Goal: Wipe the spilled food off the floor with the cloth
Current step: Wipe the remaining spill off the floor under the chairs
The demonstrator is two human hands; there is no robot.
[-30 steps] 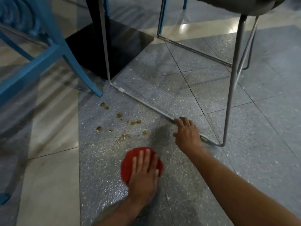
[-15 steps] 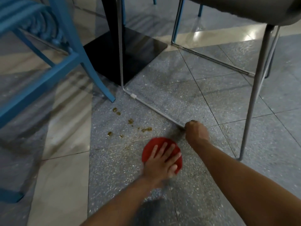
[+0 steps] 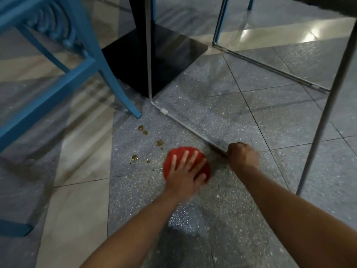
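Note:
A round red cloth [image 3: 174, 157] lies flat on the speckled grey floor, and my left hand [image 3: 186, 174] presses down on it with fingers spread. Small brown food spots [image 3: 160, 142] are scattered on the tile just left and above the cloth, the nearest a few centimetres from its edge. My right hand [image 3: 242, 154] is curled around the chair's metal floor rail [image 3: 185, 128] to the right of the cloth.
A blue wooden chair leg [image 3: 123, 99] stands just beyond the spots. A black table base [image 3: 170, 53] sits behind it. The grey chair's upright leg [image 3: 318, 132] rises at the right. Pale tiles [image 3: 77, 209] lie to the left.
My left hand has pushed the cloth up over the smeared patch toward the spots. My right hand has gone from resting open on the rail to gripping it.

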